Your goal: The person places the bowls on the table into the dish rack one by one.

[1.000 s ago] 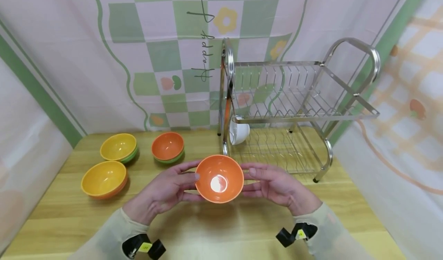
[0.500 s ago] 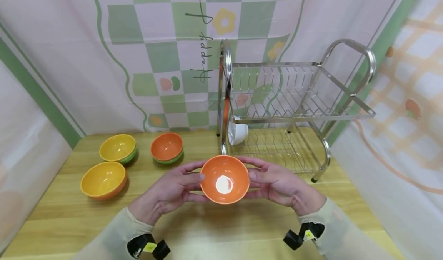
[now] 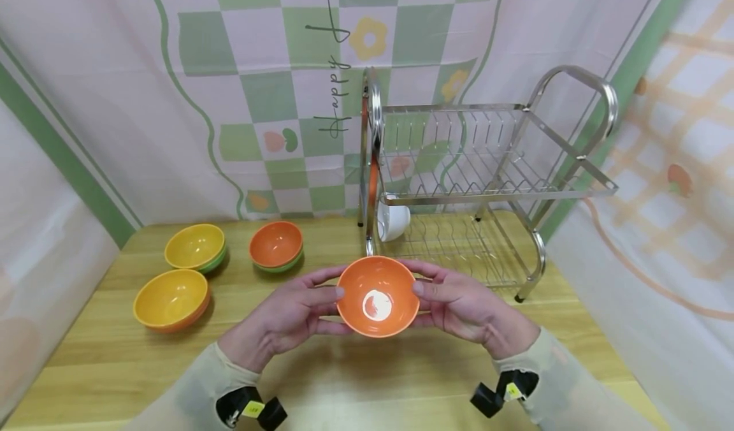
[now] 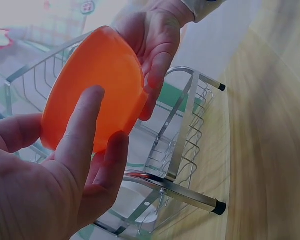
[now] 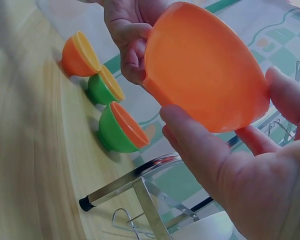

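In the head view an orange bowl is held up above the table, its shiny inside facing the camera. My left hand grips its left side, thumb at the rim and fingers spread round the outside. On the opposite side my right hand holds it the same way, the thumb touching the rim. From the left wrist, the bowl's smooth outside shows, with left-hand fingertips against it. The right wrist view has the bowl between both hands, the right fingers on its underside.
A two-tier metal dish rack stands behind at right, a white bowl on its side at the lower tier's left end. At left stand a yellow-and-green bowl, a yellow-and-orange bowl and an orange-and-green bowl.
Both hands and the bowl have shifted slightly right. The right thumb, apart from the rim a second ago, now lies on it. The head view has drifted a little.
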The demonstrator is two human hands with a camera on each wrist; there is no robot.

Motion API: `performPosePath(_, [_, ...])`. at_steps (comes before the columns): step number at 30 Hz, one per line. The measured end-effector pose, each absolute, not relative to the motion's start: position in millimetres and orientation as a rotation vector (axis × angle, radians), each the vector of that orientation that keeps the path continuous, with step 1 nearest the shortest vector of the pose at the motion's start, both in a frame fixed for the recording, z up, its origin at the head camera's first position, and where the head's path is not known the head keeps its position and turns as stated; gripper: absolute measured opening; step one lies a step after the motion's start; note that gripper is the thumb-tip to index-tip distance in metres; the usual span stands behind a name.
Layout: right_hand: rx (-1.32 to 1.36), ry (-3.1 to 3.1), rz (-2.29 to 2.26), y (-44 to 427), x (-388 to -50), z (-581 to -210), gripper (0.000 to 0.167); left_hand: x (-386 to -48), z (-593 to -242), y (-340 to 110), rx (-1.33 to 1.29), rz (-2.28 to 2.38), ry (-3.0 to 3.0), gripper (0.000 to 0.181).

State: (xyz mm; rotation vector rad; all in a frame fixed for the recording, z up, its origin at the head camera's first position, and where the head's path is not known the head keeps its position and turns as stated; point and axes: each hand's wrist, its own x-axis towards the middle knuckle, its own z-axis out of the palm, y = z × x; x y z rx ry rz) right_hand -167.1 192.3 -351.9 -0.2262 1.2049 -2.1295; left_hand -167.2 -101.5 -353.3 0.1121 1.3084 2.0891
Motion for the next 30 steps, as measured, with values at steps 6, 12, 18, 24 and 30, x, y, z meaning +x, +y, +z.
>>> performPosePath(6, [-0.276,1.176,-2.145,193.3,-167.2,-353.6,0.035,-167.6,-352.1,-99.5,0.112,2.089,1.297,0.054])
performPosePath(12, [-0.253,1.162,-2.184,194.9,-165.1,-353.4,0.034,-168.9,-350.8,-97.7,0.101,2.087,1.28,0.055])
performPosePath(18, [-0.223,1.148,-2.218,195.5,-163.3,-353.4,0.036,-170.0,-349.8,-96.0,0.104,2.09,1.267,0.055])
performPosePath(24, [-0.255,1.138,-2.222,197.3,-163.3,-354.3,0.035,-170.2,-349.7,-93.6,0.117,2.087,1.251,0.055])
performPosePath(30, [-0.284,1.111,-2.24,198.0,-163.4,-356.1,0.033,-170.0,-349.2,-92.8,0.12,2.087,1.235,0.055])
